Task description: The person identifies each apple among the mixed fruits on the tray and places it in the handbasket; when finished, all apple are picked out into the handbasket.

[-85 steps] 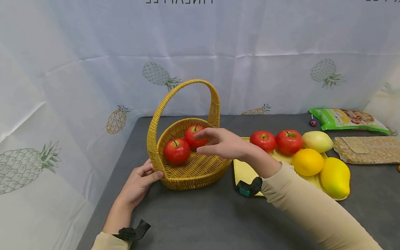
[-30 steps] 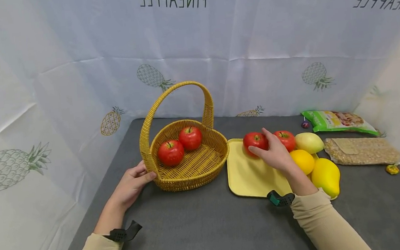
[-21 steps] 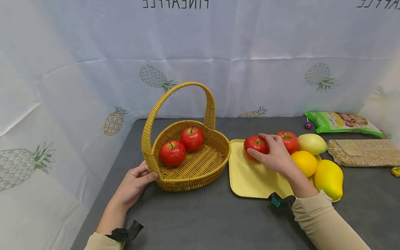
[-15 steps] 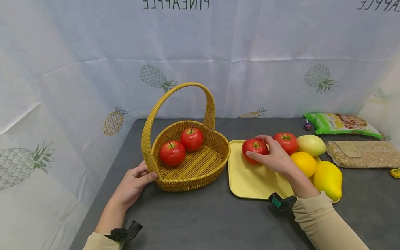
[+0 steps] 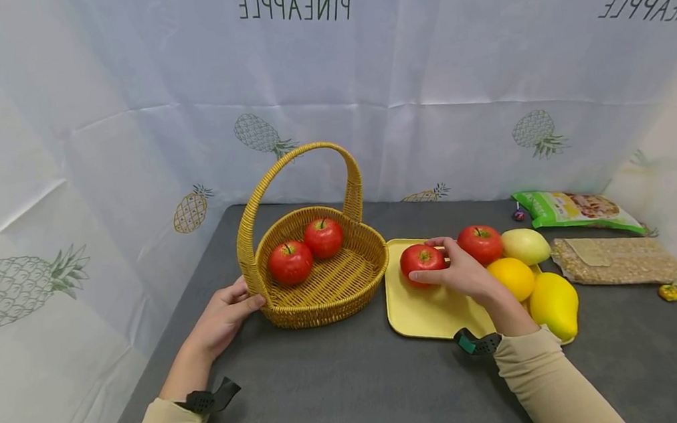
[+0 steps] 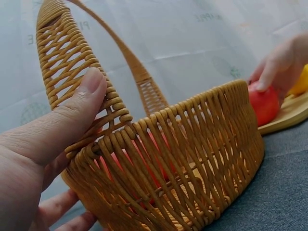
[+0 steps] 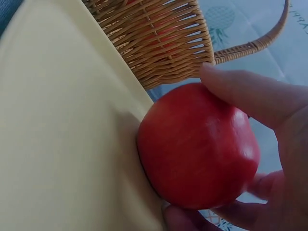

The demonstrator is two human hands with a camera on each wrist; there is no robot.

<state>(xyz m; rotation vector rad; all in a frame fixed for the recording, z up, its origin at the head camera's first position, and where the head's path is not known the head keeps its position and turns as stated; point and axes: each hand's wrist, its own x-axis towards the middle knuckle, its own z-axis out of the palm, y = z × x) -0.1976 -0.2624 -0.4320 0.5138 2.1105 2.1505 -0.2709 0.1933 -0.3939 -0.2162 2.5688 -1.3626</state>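
My left hand (image 5: 221, 319) holds the left side of the golden wicker basket (image 5: 323, 315). In the left wrist view its thumb (image 6: 84, 98) lies over the foot of the tall handle, with other fingers behind and below the wall. Two red apples (image 5: 290, 263) sit inside the basket. Over the yellow tray (image 5: 429, 314), my right hand (image 5: 467, 274) grips another red apple (image 7: 197, 149), thumb on one side and fingers on the other. That apple is low over the tray, near the tray's left edge.
Also on the tray are a red apple (image 5: 480, 245), a pale green fruit (image 5: 525, 246), an orange-yellow fruit (image 5: 511, 279) and a yellow mango (image 5: 555, 307). Behind and right lie a green packet (image 5: 580, 212), a bag of grains (image 5: 621, 258), a lollipop (image 5: 519, 214) and a small wrapped candy (image 5: 670, 292).
My right hand has moved from above the basket to the tray, taken hold of an apple there and shifted it left and nearer. My left hand has stayed on the basket.
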